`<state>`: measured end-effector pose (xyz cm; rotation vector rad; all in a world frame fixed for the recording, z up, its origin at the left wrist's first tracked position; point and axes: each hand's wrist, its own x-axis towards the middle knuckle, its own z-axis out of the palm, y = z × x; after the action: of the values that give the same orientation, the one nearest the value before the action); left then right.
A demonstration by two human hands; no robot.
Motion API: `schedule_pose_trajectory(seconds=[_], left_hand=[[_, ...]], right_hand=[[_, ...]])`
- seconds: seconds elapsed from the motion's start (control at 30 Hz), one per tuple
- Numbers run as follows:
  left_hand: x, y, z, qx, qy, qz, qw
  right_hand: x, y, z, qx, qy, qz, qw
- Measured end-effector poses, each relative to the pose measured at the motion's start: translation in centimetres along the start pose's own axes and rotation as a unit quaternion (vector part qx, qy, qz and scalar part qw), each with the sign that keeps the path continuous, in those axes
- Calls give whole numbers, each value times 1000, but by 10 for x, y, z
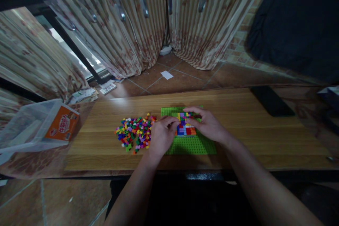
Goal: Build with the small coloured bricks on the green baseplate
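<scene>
A green studded baseplate [194, 146] lies on the wooden board, with a patch of multicoloured toy bricks [186, 129] set close together on its middle. My left hand [162, 134] is at the left edge of that patch, thumb and forefinger pinched together; whatever is between the fingertips is too small or hidden to name. From the right, my right hand [208, 123] reaches over the patch, its thumb and forefinger apart above the bricks. Its other fingers are partly hidden. Just left of my left hand spreads a loose pile of small coloured bricks [136, 132].
The wooden board [106, 157] carries all this. A black flat device [271, 101] lies at its far right. A clear plastic bin [31, 123] with an orange label stands off the left end. Curtains [196, 31] and a paper [166, 75] on the tiled floor are beyond.
</scene>
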<state>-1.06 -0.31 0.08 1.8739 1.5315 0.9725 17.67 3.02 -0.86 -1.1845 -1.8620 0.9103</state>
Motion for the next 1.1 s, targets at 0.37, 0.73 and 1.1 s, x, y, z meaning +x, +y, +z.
schedule_pose_trajectory(seconds=[0.37,0.73,1.1], left_hand=[[-1,-4,23,-31,102,-117,987],[8,-14,26,-252,121,-210,937],[9,-18,29,-350,120,-229,900]], right_hand=[[-1,-1,6,-4,-26,18,999],[4,-3,29,54,48,145,987],[5,0,33,80,69,149,983]])
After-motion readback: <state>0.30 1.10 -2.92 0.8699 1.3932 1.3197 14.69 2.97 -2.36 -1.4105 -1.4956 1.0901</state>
